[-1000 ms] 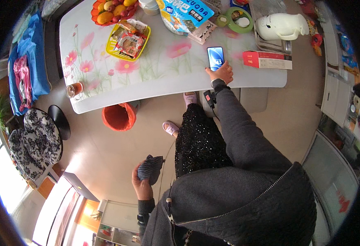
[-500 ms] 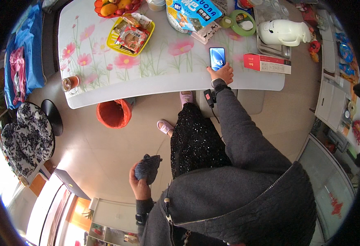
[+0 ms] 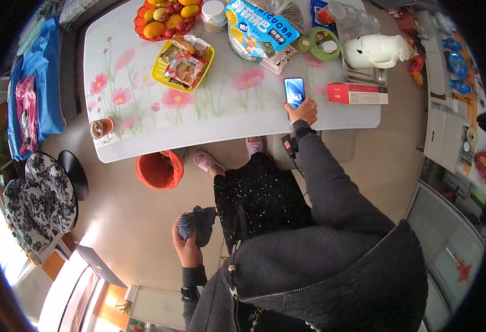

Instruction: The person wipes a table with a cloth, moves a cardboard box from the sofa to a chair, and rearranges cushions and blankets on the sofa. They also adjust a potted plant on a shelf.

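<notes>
The right grip (image 3: 304, 113) is closed about the near end of the phone (image 3: 294, 88), thumb at its left edge, the other fingers toward its right. The phone points away from the person, its lit screen facing up and mostly uncovered beyond the knuckles. It is over the near part of the table (image 3: 226, 123); whether it rests flat or is slightly raised, I cannot tell.

The left grip (image 3: 186, 246) is clasped on a grey striped cloth (image 3: 199, 226), thumb and fingers around its left side. The cloth is bunched, off the table, above the floor and just left of the black skirt (image 3: 259, 193).

Right of the phone, near but apart, is a red and white box (image 3: 357, 93). Beyond the phone is a blue bag (image 3: 259, 30); to the left is a yellow basket (image 3: 209, 63).
</notes>
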Tool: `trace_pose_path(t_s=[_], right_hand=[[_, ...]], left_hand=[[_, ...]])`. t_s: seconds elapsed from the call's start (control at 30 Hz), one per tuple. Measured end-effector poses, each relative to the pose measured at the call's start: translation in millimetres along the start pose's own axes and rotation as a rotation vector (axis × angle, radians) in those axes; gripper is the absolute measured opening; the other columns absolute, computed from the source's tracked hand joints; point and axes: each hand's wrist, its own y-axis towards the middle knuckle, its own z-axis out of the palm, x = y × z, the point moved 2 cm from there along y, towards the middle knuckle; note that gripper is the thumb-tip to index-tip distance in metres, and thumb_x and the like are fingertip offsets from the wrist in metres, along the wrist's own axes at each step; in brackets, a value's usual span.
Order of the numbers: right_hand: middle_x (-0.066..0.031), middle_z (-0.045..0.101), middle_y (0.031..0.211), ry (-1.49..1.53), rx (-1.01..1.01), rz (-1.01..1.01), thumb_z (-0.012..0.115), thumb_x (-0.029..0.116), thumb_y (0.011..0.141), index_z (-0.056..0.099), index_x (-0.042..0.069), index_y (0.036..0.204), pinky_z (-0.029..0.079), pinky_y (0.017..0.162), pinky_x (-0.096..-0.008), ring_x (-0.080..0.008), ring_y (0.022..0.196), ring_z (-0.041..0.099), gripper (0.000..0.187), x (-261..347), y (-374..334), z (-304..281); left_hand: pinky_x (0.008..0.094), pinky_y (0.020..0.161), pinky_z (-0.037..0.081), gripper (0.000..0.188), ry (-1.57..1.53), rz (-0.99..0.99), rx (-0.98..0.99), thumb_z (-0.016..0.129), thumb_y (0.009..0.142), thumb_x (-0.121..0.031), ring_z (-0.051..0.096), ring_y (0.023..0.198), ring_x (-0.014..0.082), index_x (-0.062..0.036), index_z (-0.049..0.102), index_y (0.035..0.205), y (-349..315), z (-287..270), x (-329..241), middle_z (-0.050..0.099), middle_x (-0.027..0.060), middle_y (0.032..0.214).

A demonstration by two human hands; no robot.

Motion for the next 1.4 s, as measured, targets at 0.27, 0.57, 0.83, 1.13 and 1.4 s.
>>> trace_pose_path(t_s=[0.27,0.57,0.83,1.13,1.4], right_hand=[[-0.0119,0.054,0.123,-0.011,0.13,0.028,0.078,0.06,0.054,0.05,0.018,0.127,0.041,0.091,-0.0524,-0.0322,0.114,0.051,0.089,-3,25,10],[-0.0104,0.053,0.124,-0.114,0.074,0.11,0.079,0.059,0.052,0.05,0.021,0.127,0.043,0.089,-0.0516,-0.0309,0.115,0.051,0.089,4,23,7],[-0.0097,0.056,0.118,-0.056,-0.089,-0.196,0.073,0.045,0.073,0.046,0.011,0.129,0.044,0.09,-0.0438,-0.0282,0.109,0.053,0.071,39,-26,17],[-0.0127,0.054,0.11,0.784,0.718,-1.225,0.067,0.012,0.075,0.056,0.008,0.119,0.044,0.091,-0.037,-0.0303,0.103,0.053,0.045,190,-271,-55],[-0.0203,0.044,0.13,0.262,0.206,-1.172,0.062,0.02,0.086,0.038,0.008,0.138,0.034,0.101,-0.0453,-0.0387,0.118,0.042,0.058,229,-164,27]], left_hand=[[0.0312,0.095,0.044,0.046,0.074,-0.1,0.063,0.054,0.081,0.012,0.055,0.108,0.0174,-0.0024,0.05,0.124,43,-38,7,0.057,0.0074,0.119],[0.0301,0.094,0.045,0.044,0.094,-0.073,-0.007,0.055,0.081,0.013,0.056,0.106,0.0166,-0.0014,0.051,0.122,69,-82,2,0.059,0.0066,0.115],[0.0322,0.097,0.044,0.047,-0.195,-0.117,0.013,0.053,0.087,0.004,0.053,0.112,0.0196,-0.0016,0.041,0.132,92,-76,5,0.054,0.0096,0.122],[0.0399,0.105,0.034,0.063,-0.502,-0.176,0.422,0.051,0.094,-0.013,0.035,0.131,0.0231,-0.0101,0.018,0.147,172,23,9,0.034,0.0112,0.143],[0.0406,0.1,0.042,0.062,-0.297,-0.241,0.35,0.054,0.094,-0.018,0.049,0.121,0.0275,-0.0097,0.022,0.146,175,-64,56,0.044,0.0182,0.138]])
